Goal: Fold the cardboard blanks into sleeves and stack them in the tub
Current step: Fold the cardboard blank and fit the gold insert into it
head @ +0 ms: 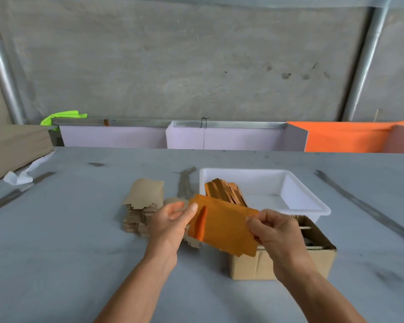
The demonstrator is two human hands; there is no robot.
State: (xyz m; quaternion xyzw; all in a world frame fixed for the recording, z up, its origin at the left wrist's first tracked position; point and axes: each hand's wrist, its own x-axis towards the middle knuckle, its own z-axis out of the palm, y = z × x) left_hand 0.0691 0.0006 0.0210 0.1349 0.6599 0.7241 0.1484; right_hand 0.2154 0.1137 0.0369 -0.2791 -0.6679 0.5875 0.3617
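Two hands hold one orange cardboard blank in the air above the grey bench, just in front of the tub. Farthest left on the bench lies a stack of unfolded blanks, brown side up, beside the left hand. That hand pinches the blank's left edge, thumb on the orange face and fingers curled behind, right by a raised crease that shows as a brighter orange ridge. The right hand pinches the opposite edge, its fingers clamped on the card as well. Behind the blank, the white tub holds a leaning row of finished sleeves at its left end; the rest of its floor is bare. An open cardboard box sits just in front of the tub, under the right hand.

The step in hand looks like the folding itself: one crease seems started, the sleeve not yet closed. Next, the panels probably need bending over along the score lines and the ends tucking together, before the sleeve goes against the row in the tub.
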